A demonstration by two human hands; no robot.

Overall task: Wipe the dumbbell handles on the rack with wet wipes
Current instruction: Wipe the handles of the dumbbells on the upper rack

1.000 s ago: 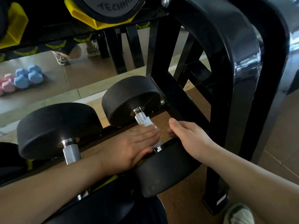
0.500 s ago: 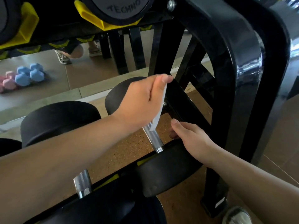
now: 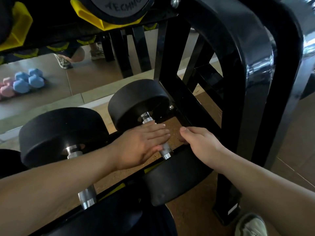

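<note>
Low on a gym rack, from left: pastel dumbbells on the floor behind; a black dumbbell awaiting its turn; left hand, fingers straight and together, pressed flat across the steel handle of the neighbouring dumbbell, any wet wipe hidden beneath the palm; right hand resting on that dumbbell's near weight, thumb forward, fingers tucked from sight, grip impossible to tell. Likely risk: a hard push rolling the weight and nipping those fingers, or leaving the handle's underside unwiped.
</note>
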